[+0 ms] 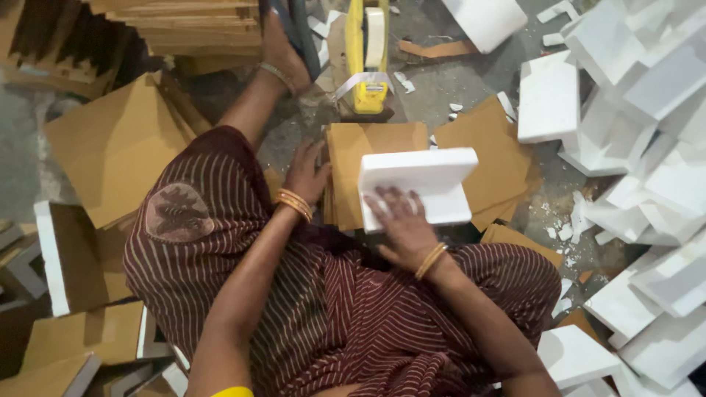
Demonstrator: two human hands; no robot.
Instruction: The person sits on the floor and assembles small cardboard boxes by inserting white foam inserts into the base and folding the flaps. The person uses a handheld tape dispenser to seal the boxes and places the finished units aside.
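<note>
From the head camera, the right hand (401, 224) lies flat, fingers spread, on the near end of a white foam slab (419, 185). It presses down on the slab and does not clamp it. The slab's long axis runs left to right across the person, with most of it lying ahead of that hand and a little to its right. It rests on the right part of a stack of brown cardboard sheets (353, 158). The left hand (307, 175) rests loosely open on the left edge of this stack, just beside the slab but not touching it; the right hand is the nearer to the slab. The two hands sit apart, the stack between them.

One slab is in hand. Many more foam pieces (647, 147) lie heaped well to the right of the right hand, too many and too overlapped to count. One yellow tape dispenser (368, 55) stands ahead of both hands. Loose cardboard sheets (118, 143) lie left of the left hand, and further sheets (493, 154) lie just beyond the slab.
</note>
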